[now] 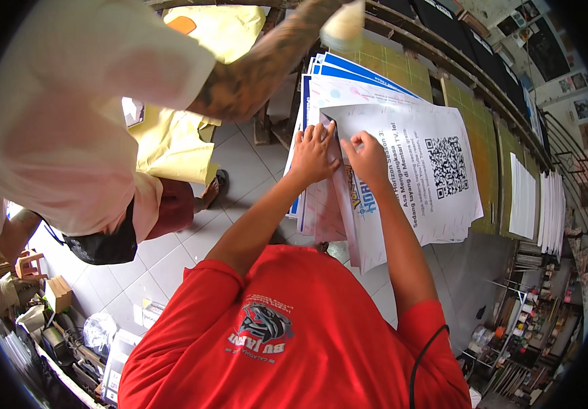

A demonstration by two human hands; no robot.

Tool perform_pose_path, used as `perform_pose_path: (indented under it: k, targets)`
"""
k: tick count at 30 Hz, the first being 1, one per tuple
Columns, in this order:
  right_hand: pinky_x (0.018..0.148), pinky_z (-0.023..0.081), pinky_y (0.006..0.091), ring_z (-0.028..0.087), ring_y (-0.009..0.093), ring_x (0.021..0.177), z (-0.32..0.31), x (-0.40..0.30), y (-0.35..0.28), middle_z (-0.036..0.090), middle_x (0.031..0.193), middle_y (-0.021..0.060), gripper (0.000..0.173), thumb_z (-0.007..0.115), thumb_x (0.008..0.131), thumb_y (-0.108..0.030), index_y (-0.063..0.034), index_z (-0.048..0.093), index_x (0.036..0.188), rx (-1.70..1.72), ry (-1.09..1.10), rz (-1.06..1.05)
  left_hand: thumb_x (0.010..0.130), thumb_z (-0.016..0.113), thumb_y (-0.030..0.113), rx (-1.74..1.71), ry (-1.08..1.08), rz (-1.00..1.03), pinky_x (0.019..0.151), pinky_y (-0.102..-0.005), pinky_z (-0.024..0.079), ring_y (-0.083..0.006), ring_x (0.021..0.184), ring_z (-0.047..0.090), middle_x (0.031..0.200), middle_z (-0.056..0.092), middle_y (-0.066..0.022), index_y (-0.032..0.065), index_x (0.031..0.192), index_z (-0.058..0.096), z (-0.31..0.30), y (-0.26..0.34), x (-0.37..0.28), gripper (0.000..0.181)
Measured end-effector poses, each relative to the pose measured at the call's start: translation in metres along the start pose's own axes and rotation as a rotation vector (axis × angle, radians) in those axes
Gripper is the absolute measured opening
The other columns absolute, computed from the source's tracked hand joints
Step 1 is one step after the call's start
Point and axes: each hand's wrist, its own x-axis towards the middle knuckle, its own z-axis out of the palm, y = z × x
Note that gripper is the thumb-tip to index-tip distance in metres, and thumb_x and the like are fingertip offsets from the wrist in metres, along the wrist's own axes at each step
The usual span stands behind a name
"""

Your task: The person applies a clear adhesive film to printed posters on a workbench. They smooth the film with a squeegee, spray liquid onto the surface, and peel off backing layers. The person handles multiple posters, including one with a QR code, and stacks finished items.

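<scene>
A stack of large printed sheets (376,88) lies before me, fanned out at its upper left. The top printed sheet (411,122) bears writing and a printed code, and its left part is folded or curled up. My left hand (317,152) lies spread on the raised left edge, fingertips at the fold. Just right of it, my right hand (365,156) is over the sheet with fingers curled; whether it pinches any paper cannot be told.
At the left, another person (69,102) reaches an arm across above the stack, by a pale blurred object (343,28). Yellow paper (171,148) hangs beside them. Green gridded boards (470,148) and white sheets (521,197) lie along the right. A crowded shelf (524,317) stands lower right.
</scene>
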Motion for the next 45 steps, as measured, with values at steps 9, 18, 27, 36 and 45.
perform_pose_path:
  k: [9, 18, 27, 36, 45]
  targets:
    - [0.071, 0.05, 0.0414, 0.064, 0.035, 0.078, 0.053, 0.074, -0.001, 0.067, 0.082, 0.0153, 0.026, 0.064, 0.085, -0.03, -0.0041, 0.066, 0.085, -0.162, -0.019, 0.003, 0.07, 0.066, 0.05, 0.005, -0.031, -0.008, 0.1, -0.0454, 0.029, -0.0294, 0.124, 0.037, 0.132, 0.042, -0.0163, -0.0007, 0.131, 0.046, -0.002, 0.003, 0.001, 0.082]
    - [0.069, 0.049, 0.0414, 0.066, 0.036, 0.078, 0.041, 0.081, 0.039, 0.067, 0.08, 0.0186, 0.03, 0.061, 0.086, -0.032, -0.0033, 0.068, 0.085, -0.026, -0.069, 0.242, 0.072, 0.066, 0.046, -0.014, 0.0, -0.003, 0.098, -0.0468, 0.031, -0.029, 0.12, 0.038, 0.126, 0.043, -0.0163, -0.0018, 0.137, 0.038, -0.009, 0.005, 0.001, 0.086]
    - [0.065, 0.048, 0.0357, 0.062, 0.028, 0.069, 0.009, 0.047, 0.016, 0.063, 0.072, 0.0132, 0.04, 0.063, 0.085, -0.041, -0.0009, 0.062, 0.081, 0.061, -0.063, 0.306, 0.079, 0.057, 0.058, 0.081, -0.028, 0.007, 0.1, -0.0528, 0.027, -0.0336, 0.122, 0.038, 0.13, 0.043, -0.0196, 0.016, 0.147, 0.03, -0.002, 0.009, 0.003, 0.085]
    - [0.065, 0.048, 0.0469, 0.063, 0.04, 0.073, -0.043, -0.102, -0.013, 0.065, 0.075, 0.018, 0.021, 0.056, 0.091, -0.022, -0.0031, 0.061, 0.085, -0.21, -0.169, 0.324, 0.079, 0.057, 0.06, 0.113, 0.002, 0.016, 0.093, -0.0499, 0.03, -0.0333, 0.115, 0.039, 0.121, 0.044, -0.0198, 0.011, 0.145, 0.033, 0.003, 0.015, 0.007, 0.086]
    - [0.065, 0.047, 0.0451, 0.062, 0.039, 0.077, -0.039, -0.107, 0.041, 0.065, 0.079, 0.018, 0.023, 0.055, 0.093, -0.023, -0.0016, 0.059, 0.086, -0.088, -0.028, 0.26, 0.063, 0.051, 0.085, 0.176, -0.028, 0.025, 0.098, -0.0484, 0.027, -0.0302, 0.122, 0.036, 0.128, 0.042, -0.0167, 0.0005, 0.145, 0.027, 0.009, 0.015, 0.003, 0.121]
